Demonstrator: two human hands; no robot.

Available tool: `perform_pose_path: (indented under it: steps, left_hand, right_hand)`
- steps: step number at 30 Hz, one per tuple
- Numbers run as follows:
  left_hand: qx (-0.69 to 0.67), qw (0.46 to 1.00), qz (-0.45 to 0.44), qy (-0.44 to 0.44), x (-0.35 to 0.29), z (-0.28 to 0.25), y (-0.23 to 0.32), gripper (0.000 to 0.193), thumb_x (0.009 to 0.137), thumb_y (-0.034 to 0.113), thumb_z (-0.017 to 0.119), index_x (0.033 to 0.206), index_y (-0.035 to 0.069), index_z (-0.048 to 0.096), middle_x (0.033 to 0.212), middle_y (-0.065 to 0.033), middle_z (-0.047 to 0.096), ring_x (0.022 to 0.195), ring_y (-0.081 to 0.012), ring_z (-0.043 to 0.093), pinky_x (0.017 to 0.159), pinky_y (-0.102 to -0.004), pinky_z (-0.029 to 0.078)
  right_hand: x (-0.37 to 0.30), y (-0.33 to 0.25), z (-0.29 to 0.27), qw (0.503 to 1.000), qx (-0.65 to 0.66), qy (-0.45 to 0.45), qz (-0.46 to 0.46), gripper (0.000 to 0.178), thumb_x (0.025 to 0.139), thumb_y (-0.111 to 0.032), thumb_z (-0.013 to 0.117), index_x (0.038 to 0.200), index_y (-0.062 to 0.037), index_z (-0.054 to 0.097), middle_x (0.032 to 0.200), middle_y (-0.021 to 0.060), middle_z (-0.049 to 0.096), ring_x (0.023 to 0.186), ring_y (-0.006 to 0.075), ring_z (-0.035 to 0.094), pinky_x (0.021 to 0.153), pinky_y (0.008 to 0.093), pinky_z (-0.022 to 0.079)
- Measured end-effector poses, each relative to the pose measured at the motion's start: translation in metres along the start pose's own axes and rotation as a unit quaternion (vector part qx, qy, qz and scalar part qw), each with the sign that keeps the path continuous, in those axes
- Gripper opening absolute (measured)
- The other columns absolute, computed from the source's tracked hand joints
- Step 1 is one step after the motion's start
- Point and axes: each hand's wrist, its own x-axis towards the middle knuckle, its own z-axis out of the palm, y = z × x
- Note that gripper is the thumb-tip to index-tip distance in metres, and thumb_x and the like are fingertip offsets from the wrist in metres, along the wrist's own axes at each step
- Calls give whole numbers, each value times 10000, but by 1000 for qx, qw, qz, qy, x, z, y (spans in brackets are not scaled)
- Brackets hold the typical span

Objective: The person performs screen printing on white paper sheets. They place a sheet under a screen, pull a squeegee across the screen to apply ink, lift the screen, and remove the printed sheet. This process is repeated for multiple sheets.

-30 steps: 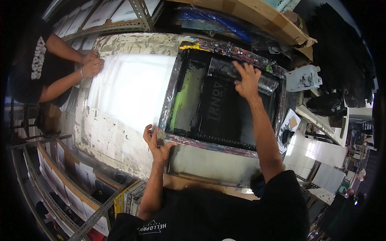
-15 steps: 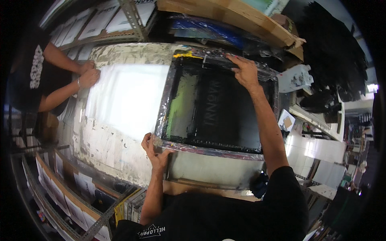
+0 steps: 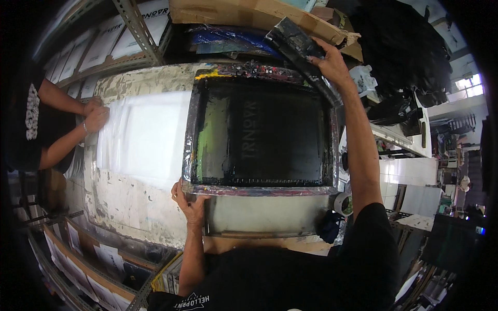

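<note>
A screen-printing frame [image 3: 259, 190] lies on the table, its dark mesh [image 3: 285, 135] smeared with black ink and showing a lettered stencil. Green and pale patches show near the mesh's left side, and yellow marks the far left corner. My left hand [image 3: 189, 206] grips the frame's near left corner, thumb apart from the fingers. Above the frame's far right corner, my right hand [image 3: 332, 65] holds a long black squeegee [image 3: 296, 47] at a slant, raised off the mesh. White sheeting [image 3: 155, 137] lies to the left, its right side meeting the frame.
At the left, a co-worker's hands [image 3: 95, 116] are together by the table edge. The worn table [image 3: 140, 207] has flaking patches. A cardboard box [image 3: 223, 18] and blue plastic wrap [image 3: 228, 40] sit beyond the frame. Metal shelving [image 3: 137, 26] stands far left; a white jug [image 3: 363, 80] is at right.
My right hand has lifted the squeegee from the far side of the mesh and turned it to a slant over the far right corner. My left hand stays at the frame's corner.
</note>
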Motion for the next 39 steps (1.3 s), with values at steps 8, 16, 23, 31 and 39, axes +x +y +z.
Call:
perform_pose_path:
  steps: [8,16,23,31,39]
  left_hand:
    - [13,1000,22,-3,2,0,-6,991,614,206,933,1454,-5,450,1361,-175,386,1262,-330,386,1072,-454,389]
    - [56,998,24,-5,4,-3,0,989,602,318,953,1418,-6,497,1349,-180,443,1266,-350,370,1095,-469,322]
    - [10,1000,19,2,1,1,-1,984,596,233,942,1434,10,477,1370,-181,429,1285,-363,349,1094,-489,325]
    - [21,1000,3,4,2,2,5,926,620,130,885,1441,25,471,1365,-167,419,1244,-337,398,1086,-460,354]
    - [28,1000,7,3,5,2,-2,973,587,212,910,1435,13,475,1360,-190,424,1252,-373,380,1087,-493,336]
  right_hand:
    - [-42,-8,101,987,97,-24,127,553,764,-171,808,1224,63,611,1105,235,712,1047,360,692,946,407,510]
    - [-43,-86,226,973,-17,-46,226,473,739,-193,771,1123,45,630,1096,283,700,1084,417,678,952,453,526]
    - [-56,-84,217,953,-77,-64,285,532,761,-185,744,1205,38,553,1189,275,664,1130,439,651,978,492,535]
    - [-127,11,90,930,-145,94,325,431,709,-184,762,1066,39,672,1058,275,717,1067,414,689,932,464,540]
    - [-120,10,49,961,-126,43,243,574,717,-145,789,1242,29,635,1140,266,705,1115,392,672,972,435,505]
